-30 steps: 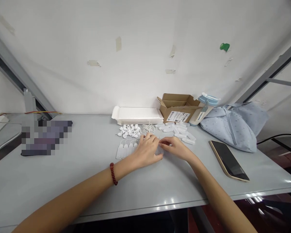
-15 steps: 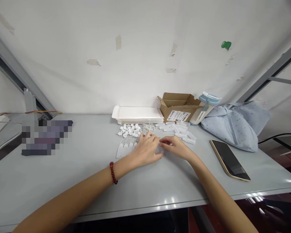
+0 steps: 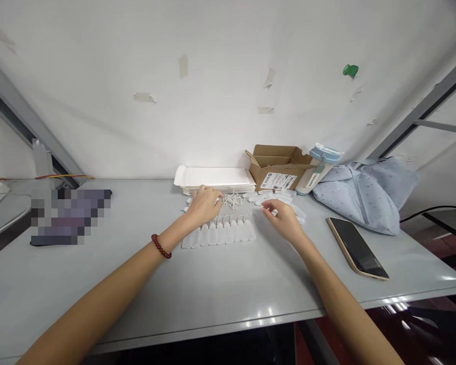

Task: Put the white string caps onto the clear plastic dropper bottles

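My left hand (image 3: 204,204) reaches over a pile of small white caps (image 3: 189,201), covering most of them. Its thumb and index finger are apart, and its other fingers are partly hidden. Beside it lies a small heap of white cords (image 3: 233,201). In front, several frosted plastic pouch-like pieces (image 3: 228,233) lie side by side in a row, thin loops at their tops. My right hand (image 3: 283,219) hovers right of the row with thumb and fingers apart, nothing visible between them. Just beyond it are loose clear plastic pieces (image 3: 299,213), partly covered by the hand.
A stack of white padded envelopes (image 3: 215,177) lies against the wall, beside an open cardboard box (image 3: 279,167) and a tilted blue-lidded cup (image 3: 315,170). To the right are a pale blue bag (image 3: 361,197) and a phone (image 3: 357,247). A blurred dark item (image 3: 72,218) lies left.
My left hand has moved left and away from me, off the row and over the caps. My right hand has shifted slightly right, away from the row's end, uncovering the pieces.
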The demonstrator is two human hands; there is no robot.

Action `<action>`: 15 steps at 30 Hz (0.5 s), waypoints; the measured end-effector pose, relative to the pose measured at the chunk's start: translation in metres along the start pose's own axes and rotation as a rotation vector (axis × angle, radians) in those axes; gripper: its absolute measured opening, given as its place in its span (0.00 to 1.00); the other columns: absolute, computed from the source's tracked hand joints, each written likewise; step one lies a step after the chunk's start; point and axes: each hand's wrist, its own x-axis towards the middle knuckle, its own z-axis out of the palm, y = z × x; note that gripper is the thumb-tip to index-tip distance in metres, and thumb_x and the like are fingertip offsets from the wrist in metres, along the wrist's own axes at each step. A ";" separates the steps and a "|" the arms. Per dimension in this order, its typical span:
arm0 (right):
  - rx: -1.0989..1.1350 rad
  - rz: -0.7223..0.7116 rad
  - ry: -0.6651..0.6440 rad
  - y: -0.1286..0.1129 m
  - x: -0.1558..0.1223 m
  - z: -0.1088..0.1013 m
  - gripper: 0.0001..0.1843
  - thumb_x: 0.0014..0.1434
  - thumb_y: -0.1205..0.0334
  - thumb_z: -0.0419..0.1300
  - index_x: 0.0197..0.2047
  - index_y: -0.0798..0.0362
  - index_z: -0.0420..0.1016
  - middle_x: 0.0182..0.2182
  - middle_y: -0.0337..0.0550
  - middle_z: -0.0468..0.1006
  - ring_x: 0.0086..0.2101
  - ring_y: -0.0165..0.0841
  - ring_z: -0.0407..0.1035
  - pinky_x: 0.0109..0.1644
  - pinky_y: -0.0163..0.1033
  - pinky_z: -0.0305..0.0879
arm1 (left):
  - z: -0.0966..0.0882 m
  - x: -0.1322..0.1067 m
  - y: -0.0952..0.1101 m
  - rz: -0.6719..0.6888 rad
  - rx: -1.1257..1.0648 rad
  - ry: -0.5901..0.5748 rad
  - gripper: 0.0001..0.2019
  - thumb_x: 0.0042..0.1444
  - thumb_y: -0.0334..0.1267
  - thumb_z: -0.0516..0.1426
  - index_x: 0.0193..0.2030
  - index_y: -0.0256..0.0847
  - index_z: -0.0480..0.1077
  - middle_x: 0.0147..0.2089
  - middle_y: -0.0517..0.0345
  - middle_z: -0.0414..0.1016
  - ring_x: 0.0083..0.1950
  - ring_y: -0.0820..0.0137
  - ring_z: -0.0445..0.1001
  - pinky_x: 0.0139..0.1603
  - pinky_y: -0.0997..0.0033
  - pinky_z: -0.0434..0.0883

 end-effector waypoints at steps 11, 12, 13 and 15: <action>-0.234 -0.193 0.077 0.018 0.005 0.026 0.16 0.56 0.68 0.50 0.47 0.56 0.71 0.46 0.55 0.69 0.48 0.46 0.61 0.51 0.51 0.60 | 0.010 -0.001 -0.009 0.158 -0.031 -0.076 0.20 0.47 0.24 0.47 0.40 0.44 0.74 0.44 0.56 0.77 0.49 0.56 0.66 0.45 0.56 0.63; -0.254 -0.193 0.090 0.020 0.006 0.026 0.16 0.56 0.68 0.50 0.47 0.55 0.70 0.48 0.56 0.68 0.49 0.47 0.60 0.50 0.52 0.60 | 0.012 -0.001 -0.009 0.156 -0.032 -0.082 0.20 0.46 0.24 0.47 0.40 0.44 0.74 0.44 0.56 0.77 0.49 0.56 0.67 0.45 0.55 0.63; -0.273 -0.190 0.103 0.022 0.007 0.026 0.16 0.56 0.68 0.50 0.47 0.55 0.70 0.49 0.56 0.67 0.50 0.48 0.59 0.50 0.53 0.60 | 0.013 -0.001 -0.009 0.151 -0.032 -0.086 0.20 0.46 0.24 0.47 0.40 0.44 0.74 0.43 0.56 0.77 0.49 0.56 0.67 0.45 0.54 0.62; -0.321 -0.184 0.129 0.026 0.008 0.025 0.16 0.56 0.68 0.50 0.47 0.54 0.71 0.51 0.56 0.66 0.51 0.48 0.58 0.48 0.53 0.60 | 0.015 -0.001 -0.009 0.136 -0.036 -0.085 0.20 0.46 0.23 0.48 0.40 0.44 0.74 0.44 0.56 0.77 0.49 0.54 0.66 0.46 0.52 0.61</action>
